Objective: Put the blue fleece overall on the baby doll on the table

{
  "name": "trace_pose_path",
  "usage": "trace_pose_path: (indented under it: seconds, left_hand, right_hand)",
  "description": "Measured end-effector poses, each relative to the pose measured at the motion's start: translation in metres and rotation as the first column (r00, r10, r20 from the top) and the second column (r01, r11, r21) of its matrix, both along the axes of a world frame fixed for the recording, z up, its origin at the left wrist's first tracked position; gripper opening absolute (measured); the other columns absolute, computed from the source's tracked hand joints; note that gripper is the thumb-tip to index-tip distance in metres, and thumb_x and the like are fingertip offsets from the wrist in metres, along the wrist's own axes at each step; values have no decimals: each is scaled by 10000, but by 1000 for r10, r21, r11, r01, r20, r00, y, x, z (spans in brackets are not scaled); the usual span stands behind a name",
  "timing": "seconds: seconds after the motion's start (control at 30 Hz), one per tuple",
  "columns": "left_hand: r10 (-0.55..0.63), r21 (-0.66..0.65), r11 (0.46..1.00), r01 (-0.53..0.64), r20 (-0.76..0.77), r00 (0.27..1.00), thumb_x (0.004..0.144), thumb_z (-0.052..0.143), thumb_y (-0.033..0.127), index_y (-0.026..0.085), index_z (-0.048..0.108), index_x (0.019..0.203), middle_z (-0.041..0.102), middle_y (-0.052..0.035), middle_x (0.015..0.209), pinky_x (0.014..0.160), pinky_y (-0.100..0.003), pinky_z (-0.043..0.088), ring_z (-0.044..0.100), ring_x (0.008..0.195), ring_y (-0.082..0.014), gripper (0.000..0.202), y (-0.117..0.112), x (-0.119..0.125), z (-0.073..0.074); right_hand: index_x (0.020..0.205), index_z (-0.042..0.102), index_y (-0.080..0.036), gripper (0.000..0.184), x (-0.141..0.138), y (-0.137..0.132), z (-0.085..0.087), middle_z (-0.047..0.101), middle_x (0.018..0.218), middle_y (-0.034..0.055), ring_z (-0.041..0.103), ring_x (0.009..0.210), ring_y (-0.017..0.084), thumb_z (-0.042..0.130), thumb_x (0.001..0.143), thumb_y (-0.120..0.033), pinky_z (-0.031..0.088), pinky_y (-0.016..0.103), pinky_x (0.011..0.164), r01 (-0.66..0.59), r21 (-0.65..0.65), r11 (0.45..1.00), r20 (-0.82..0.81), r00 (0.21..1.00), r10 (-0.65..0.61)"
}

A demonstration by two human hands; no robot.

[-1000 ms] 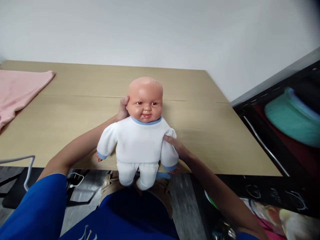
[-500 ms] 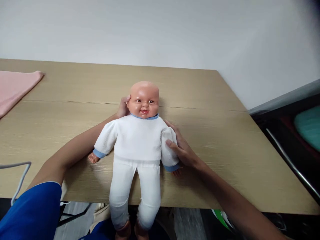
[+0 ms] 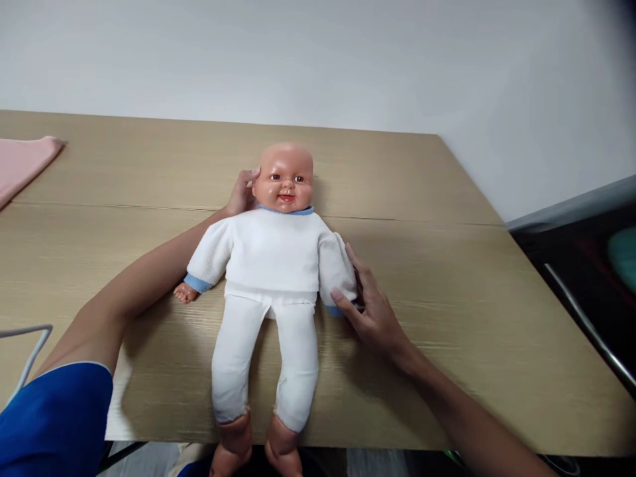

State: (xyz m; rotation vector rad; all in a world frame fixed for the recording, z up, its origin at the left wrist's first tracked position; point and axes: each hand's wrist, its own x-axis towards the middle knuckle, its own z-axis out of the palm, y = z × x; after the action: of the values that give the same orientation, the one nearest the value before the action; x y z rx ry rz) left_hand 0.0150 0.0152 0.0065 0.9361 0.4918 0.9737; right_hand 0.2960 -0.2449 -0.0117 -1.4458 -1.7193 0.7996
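A baby doll (image 3: 272, 255) lies face up near the front of the wooden bench (image 3: 427, 351), with its head (image 3: 287, 173) toward the far side and its legs toward the person. It wears a white fleecy top with blue trim at the neck and cuffs, and white trousers (image 3: 238, 358). Its bare feet (image 3: 283, 447) reach out over the near edge of the bench.

The left hand (image 3: 242, 192) is against the side of the doll's head, the visible fingers bent. The rest of that hand is hidden behind the head and shoulder, so I cannot tell how far open it is. The left forearm passes beside the doll's outstretched arm, and a blue sleeve (image 3: 62, 417) covers the person's upper arm.

The right hand (image 3: 377, 315) is loosely curled around the doll's other arm near the cuff, with the thumb on the front of the fleece and the fingers along its outer side and behind it.

A corner of pink cloth (image 3: 27, 162) lies on the bench at the far left. Nearer on that side is a bent grey tube (image 3: 26, 329). Behind the bench rises a white wall (image 3: 298, 59).
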Motion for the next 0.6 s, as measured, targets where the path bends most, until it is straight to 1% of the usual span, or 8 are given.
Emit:
trace_pose_path:
  seconds: [0.1,0.17,0.27,0.33,0.43,0.53,0.6]
  left_hand:
    - [-38,19,999,38,-24,999,1005,678,828,263,761,1539,845,-71,1529,1404,-638,515,637,1633,-477,782,7,-4,-5]
    - [-65,30,997,66,-34,997,1033,666,805,260,747,1568,837,-67,1543,1402,-653,516,627,1641,-477,769,10,-5,-10]
    - [-104,55,993,106,-36,994,1087,623,785,279,741,1585,834,-42,1547,1400,-684,514,609,1654,-476,720,12,-7,-17]
    - [-110,64,992,112,-34,993,1104,611,778,300,750,1576,841,-26,1533,1402,-695,513,609,1655,-476,686,12,-9,-18]
    - [-117,45,992,119,-49,992,1092,647,767,271,770,1550,855,-59,1505,1418,-695,498,618,1645,-493,686,13,-12,-16]
    - [-141,16,990,142,-84,986,1075,684,758,211,785,1525,863,-115,1480,1437,-692,472,631,1628,-514,715,13,-16,-11]
    - [-130,10,991,132,-97,987,1088,688,730,197,773,1543,857,-126,1492,1448,-691,452,637,1621,-513,706,12,-17,-8]
  right_hand:
    - [1897,354,-339,874,0,0,0,487,1905,153,532,1724,386,726,1144,-582,457,612,1425,29,-7,1000,38,999,-29]
    - [1893,369,-341,869,0,-1,-1,511,1888,151,561,1698,384,734,1140,-577,493,597,1398,45,-12,999,53,998,-44]
    - [1886,383,-338,854,1,-2,0,523,1880,147,575,1684,385,731,1142,-568,507,585,1385,51,-20,998,69,996,-50]
    - [1876,402,-341,827,1,-2,1,526,1879,140,577,1683,387,723,1146,-563,498,588,1394,43,-14,999,77,996,-42]
    - [1861,432,-337,793,2,-1,3,552,1858,138,591,1669,394,714,1151,-552,491,603,1399,29,8,1000,91,995,-29]
    - [1854,449,-334,776,3,0,4,595,1820,137,622,1636,397,706,1154,-551,522,598,1373,25,14,1000,109,994,-27]
    - [1851,459,-334,769,2,0,4,608,1806,138,645,1608,399,701,1155,-553,543,598,1356,28,14,999,115,993,-30]
